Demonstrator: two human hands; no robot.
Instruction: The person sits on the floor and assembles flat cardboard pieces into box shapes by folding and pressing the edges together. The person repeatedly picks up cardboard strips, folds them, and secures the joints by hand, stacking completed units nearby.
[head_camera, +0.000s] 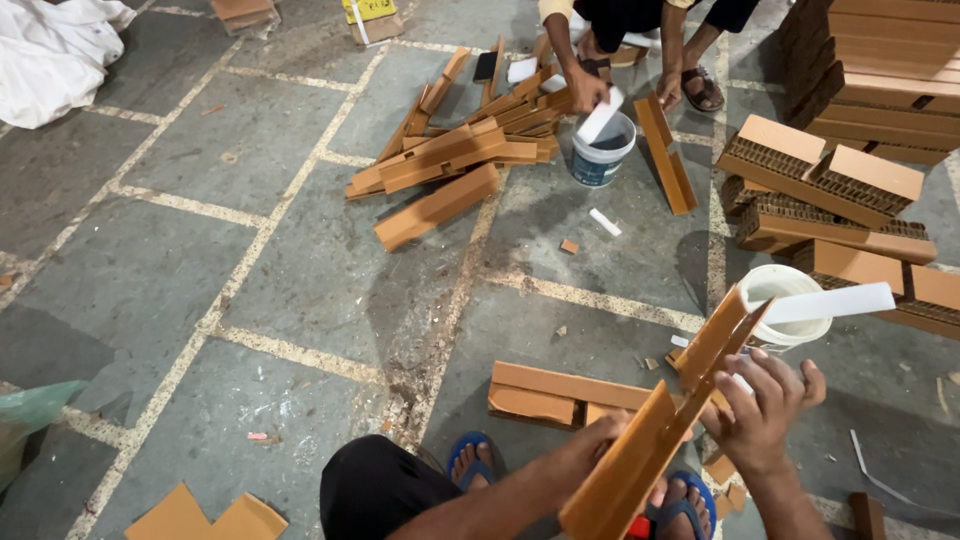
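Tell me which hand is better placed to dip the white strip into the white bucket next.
Right, probably. The right hand grips the white strip, whose tip already sits over the white bucket. The left hand is occupied holding the cardboard angle piece.

The left hand (600, 440) is curled in a closed grip, forearm extended forward. The right hand (762, 408) is raised, fingers (790, 375) bent and closed.

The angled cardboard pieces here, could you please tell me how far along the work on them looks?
Done, it seems: folded corrugated blocks stand stacked on the right. In hand: the left hand and right hand hold an angled cardboard strip beside a white bucket with a white spatula. Left: flat pieces by the feet; a co-worker's pile also waits.
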